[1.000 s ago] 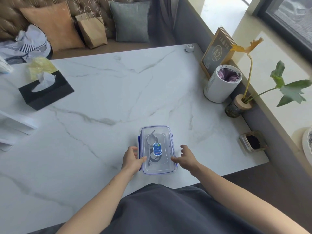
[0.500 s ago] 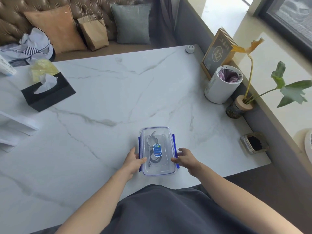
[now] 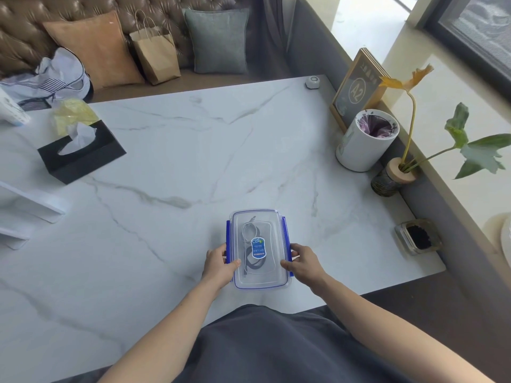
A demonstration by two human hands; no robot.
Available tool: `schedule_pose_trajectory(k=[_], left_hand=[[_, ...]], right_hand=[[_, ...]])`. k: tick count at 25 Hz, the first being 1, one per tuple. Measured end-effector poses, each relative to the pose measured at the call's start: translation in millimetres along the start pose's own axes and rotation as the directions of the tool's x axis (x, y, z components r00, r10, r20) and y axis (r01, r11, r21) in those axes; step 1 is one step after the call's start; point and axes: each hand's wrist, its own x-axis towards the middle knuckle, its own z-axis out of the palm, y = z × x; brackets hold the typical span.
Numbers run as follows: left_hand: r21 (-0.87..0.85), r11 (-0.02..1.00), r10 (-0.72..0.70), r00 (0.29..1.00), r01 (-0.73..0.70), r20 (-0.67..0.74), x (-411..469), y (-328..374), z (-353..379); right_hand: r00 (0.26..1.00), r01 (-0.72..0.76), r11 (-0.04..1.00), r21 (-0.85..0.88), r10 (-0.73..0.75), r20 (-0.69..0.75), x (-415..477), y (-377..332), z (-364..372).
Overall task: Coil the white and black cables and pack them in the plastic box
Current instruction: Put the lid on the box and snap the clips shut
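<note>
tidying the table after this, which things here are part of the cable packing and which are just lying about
Part of the job:
plastic box, lid on
white cable and black cable, coiled inside
left hand and right hand at the blue side clips

Just lying about:
tissue box
white cup
potted plant
table sign
small glass jar

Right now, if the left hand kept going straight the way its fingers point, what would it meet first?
The left hand points right, across the plastic box. It already touches the box's blue left latch and lid edge, so nothing comes before the box. Beyond it lies the right hand on the opposite side.
</note>
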Motion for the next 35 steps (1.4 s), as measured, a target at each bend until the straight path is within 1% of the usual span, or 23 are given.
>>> schedule_pose_trajectory(k=[6, 16, 18, 23, 28, 32, 35], left_hand=[[0.03, 0.999, 0.027, 0.999, -0.026, -0.03, -4.4, 3.7, 4.3], [0.059, 0.998, 0.034, 0.994, -0.028, -0.106, -6.7, 7.2, 6.1], [0.06, 0.998, 0.039, 0.992, -0.032, -0.118, -7.1, 7.9, 6.9], [0.151, 0.987, 0.084, 0.987, -0.063, -0.137, -6.0, 8.2, 9.4], [0.175, 0.981, 0.103, 0.986, -0.079, -0.128, -5.3, 9.4, 9.4], [0.278, 0.955, 0.136, 0.986, -0.104, -0.097, -6.2, 11.0, 8.6], [0.326, 0.941, 0.115, 0.992, -0.094, -0.047, -12.2, 10.7, 6.3]], right_hand=[[0.996, 0.074, 0.99, -0.121, -0.08, -0.046, 1.0, 0.7, 4.6], [0.994, 0.062, 0.984, -0.165, -0.076, -0.08, 12.5, 9.6, 13.2], [0.994, 0.058, 0.977, -0.203, -0.076, -0.084, 16.3, 11.1, 16.1], [0.995, 0.043, 0.96, -0.275, -0.065, -0.073, 15.6, 7.8, 17.1], [0.994, 0.079, 0.922, -0.379, -0.1, -0.036, 10.1, 1.0, 11.0], [0.993, 0.113, 0.868, -0.483, -0.114, 0.027, 6.5, -4.5, 3.8], [0.992, 0.123, 0.844, -0.522, -0.125, 0.031, 1.7, -12.4, -3.5]])
